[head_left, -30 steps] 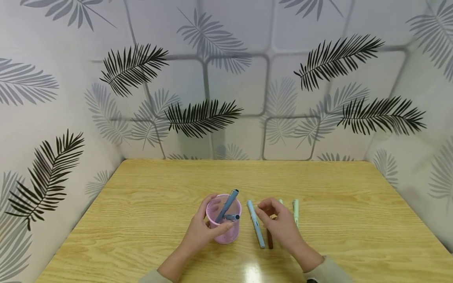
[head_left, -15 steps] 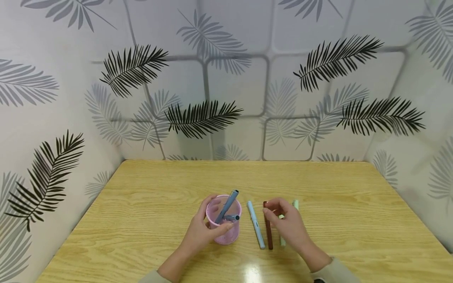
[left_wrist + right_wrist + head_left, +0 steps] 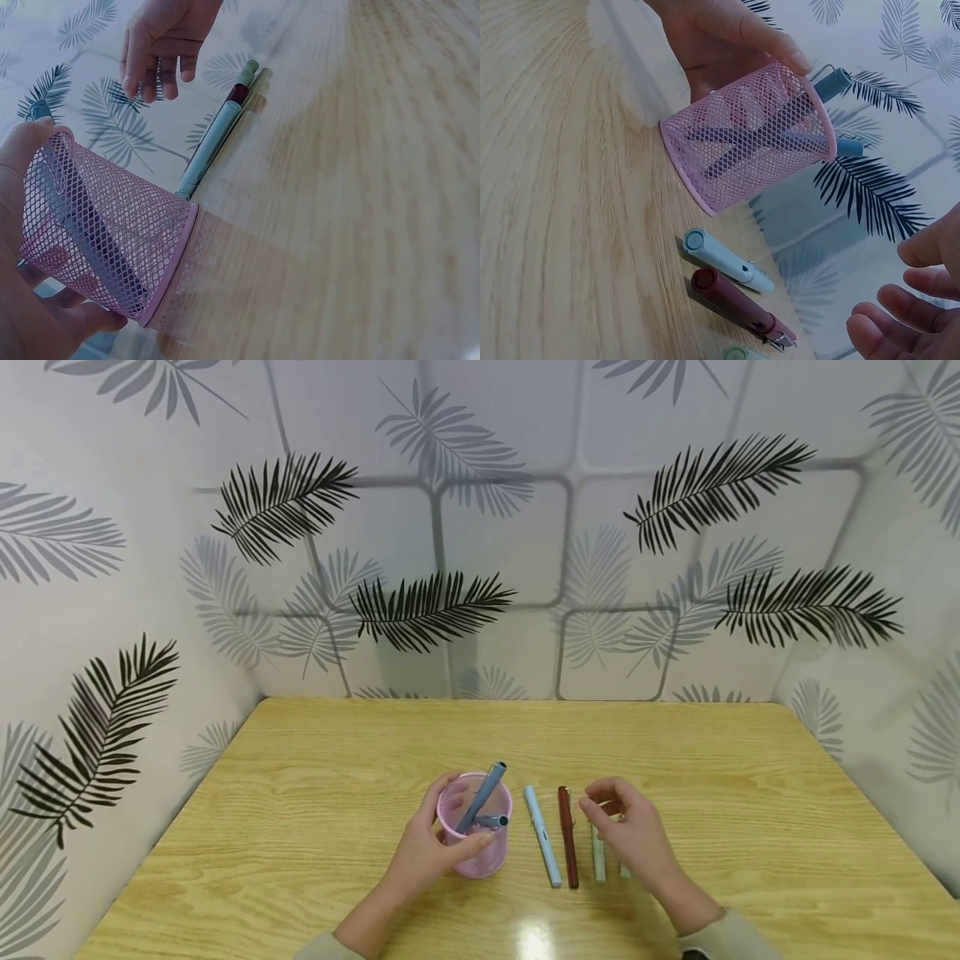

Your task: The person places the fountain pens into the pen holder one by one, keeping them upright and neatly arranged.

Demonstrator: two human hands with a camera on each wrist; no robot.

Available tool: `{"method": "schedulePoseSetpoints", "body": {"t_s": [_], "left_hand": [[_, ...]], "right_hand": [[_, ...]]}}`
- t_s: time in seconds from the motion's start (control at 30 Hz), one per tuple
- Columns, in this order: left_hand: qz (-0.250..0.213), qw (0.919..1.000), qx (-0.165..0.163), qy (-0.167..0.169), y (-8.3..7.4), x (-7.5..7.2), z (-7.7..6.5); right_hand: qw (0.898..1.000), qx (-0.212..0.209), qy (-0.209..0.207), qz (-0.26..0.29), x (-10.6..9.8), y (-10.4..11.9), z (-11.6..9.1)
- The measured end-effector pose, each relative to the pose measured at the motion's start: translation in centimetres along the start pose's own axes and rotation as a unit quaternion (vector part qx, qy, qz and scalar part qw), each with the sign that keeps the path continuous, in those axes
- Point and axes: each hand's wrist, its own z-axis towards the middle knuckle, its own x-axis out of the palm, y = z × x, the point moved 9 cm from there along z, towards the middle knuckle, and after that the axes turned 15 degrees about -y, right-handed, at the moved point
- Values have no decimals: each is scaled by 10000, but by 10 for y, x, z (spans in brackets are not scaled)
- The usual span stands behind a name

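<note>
Two hands are at work on a wooden worktop (image 3: pixel 315 793). The left hand (image 3: pixel 427 852) wraps its fingers and thumb round a pink mesh cup (image 3: pixel 476 831), so its grip is curled on the cup's side. That seems to keep the light cup from tipping or sliding. Two grey-blue pens (image 3: pixel 483 797) stand in the cup and lean on its rim, because the cup is shorter than they are. Just beside the cup, to the right, more pens lie flat in a neat row, side by side. First comes a light blue pen (image 3: pixel 542 837), next a dark red pen (image 3: pixel 567 837), then a pale green pen (image 3: pixel 597 860), and one more green pen (image 3: pixel 624 870) mostly hidden under the right hand. Lying flat and lined up like this, they cannot roll far and each is easy to pick. The right hand (image 3: pixel 633 839) hovers over the green pens. Its fingers are loosely bent with the tips close together, and in the wrist view they hang apart and hold nothing (image 3: pixel 900 322). It sits low and close to the row, so a pen is within easy reach. Behind the worktop are walls with a leaf pattern.
</note>
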Motion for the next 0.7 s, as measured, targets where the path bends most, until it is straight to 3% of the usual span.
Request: {"method": "schedulePoseSetpoints", "body": {"t_s": [0.23,0.43,0.6,0.7], "left_hand": [[-99,9999,-78,37,-9,0,-2],[-65,9998,-135,111,-29,0,-7],[-109,9998,-105,138,-29,1,-7],[-149,9998,-90,98,-18,1,-4]], "right_hand": [[9940,-497,-241,-948,-16,-2,9],[9896,-369,-250,-1366,-26,-15,14],[9869,-222,-233,-1579,-30,-23,18],[9851,-122,-226,-1703,-32,-29,20]]}}
